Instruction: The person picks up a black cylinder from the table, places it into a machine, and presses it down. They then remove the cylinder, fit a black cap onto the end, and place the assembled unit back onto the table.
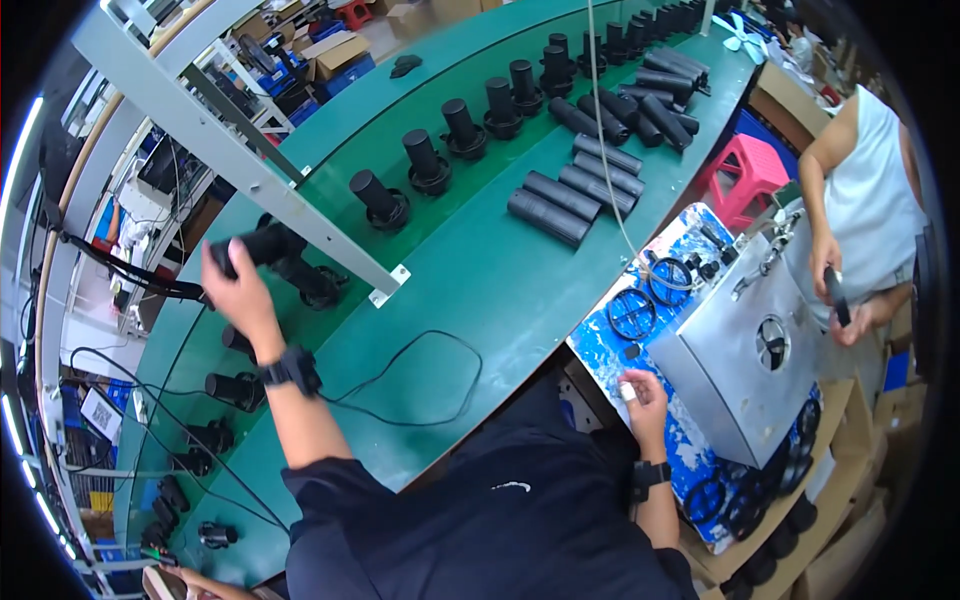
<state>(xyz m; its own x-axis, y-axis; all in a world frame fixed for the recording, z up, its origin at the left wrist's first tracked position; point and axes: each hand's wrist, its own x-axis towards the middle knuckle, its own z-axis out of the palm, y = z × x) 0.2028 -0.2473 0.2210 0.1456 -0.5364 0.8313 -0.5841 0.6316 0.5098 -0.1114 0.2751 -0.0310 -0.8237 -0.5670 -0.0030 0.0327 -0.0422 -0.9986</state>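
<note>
My left hand (240, 292) is raised over the left part of the green conveyor and closed round a black cylindrical housing (262, 247). Just past it, another black cylinder with a wide round base (318, 284) sits on the belt. Over the blue work board my right hand (647, 402) hangs with its fingers loosely bent and apart, and no part shows in it. A white wrap (627, 391) covers one of its digits. Nearest to that hand are the silver metal box (700, 375) and a black ring with spokes (632, 314).
Several black cylinders on bases (420, 160) line the belt. Loose black tubes (550, 215) lie on the green ledge (450, 320), with a thin black cable (478, 375). A white metal post (250, 170) rises near my left arm. At right, a co-worker (870, 180) handles a black part beside a pink stool (748, 170).
</note>
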